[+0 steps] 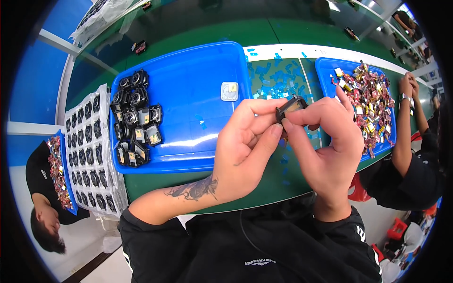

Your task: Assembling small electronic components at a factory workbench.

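My left hand point(245, 151) and my right hand point(328, 141) meet over the green table, both gripping a small black camera-like housing point(295, 104). It is tilted, with a pale rectangular window facing up. Thumb and fingers of my left hand hold its left side; my right thumb and forefinger press at its near edge. My fingers hide part of the housing. Left of them lies a large blue tray point(188, 163), with several similar black housings point(138, 98) grouped along its left side. A white square piece point(230, 91) with a round mark sits near the tray's right side.
Bits of blue film point(278, 78) litter the green table. A second blue tray point(325, 70) at right is heaped with small red, yellow and white electronic parts point(365, 104). White moulded trays point(85, 137) of black units stand at far left. Other people are on both sides.
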{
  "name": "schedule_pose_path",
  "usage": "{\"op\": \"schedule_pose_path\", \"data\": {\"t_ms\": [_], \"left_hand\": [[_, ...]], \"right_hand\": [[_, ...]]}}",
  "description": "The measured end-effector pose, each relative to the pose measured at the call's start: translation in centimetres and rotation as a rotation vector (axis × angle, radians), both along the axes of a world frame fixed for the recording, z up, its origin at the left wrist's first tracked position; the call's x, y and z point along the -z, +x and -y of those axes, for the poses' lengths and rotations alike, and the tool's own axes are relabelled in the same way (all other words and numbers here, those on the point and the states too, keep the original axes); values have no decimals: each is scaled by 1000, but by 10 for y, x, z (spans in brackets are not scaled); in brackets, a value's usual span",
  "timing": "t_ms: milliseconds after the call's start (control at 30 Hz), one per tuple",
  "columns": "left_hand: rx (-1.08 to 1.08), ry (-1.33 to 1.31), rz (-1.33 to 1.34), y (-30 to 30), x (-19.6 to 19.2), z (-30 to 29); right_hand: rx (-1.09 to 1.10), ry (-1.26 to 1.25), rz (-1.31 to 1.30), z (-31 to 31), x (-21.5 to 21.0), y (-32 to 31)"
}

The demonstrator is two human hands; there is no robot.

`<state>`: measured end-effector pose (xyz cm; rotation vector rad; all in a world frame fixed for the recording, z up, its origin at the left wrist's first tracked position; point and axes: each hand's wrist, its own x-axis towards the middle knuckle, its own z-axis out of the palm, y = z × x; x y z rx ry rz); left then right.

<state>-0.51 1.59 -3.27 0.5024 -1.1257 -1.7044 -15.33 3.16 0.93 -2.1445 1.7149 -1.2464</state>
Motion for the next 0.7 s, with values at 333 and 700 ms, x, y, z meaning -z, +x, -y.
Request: {"op": "schedule_pose_path", "data": {"t_ms": [333, 700], "left_hand": [[7, -52, 44, 2, 0, -5], [-115, 58, -23, 3, -10, 6]], "right_hand": [[-34, -123, 50, -2, 3, 3], [-144, 90, 959, -8, 15, -19]]}}
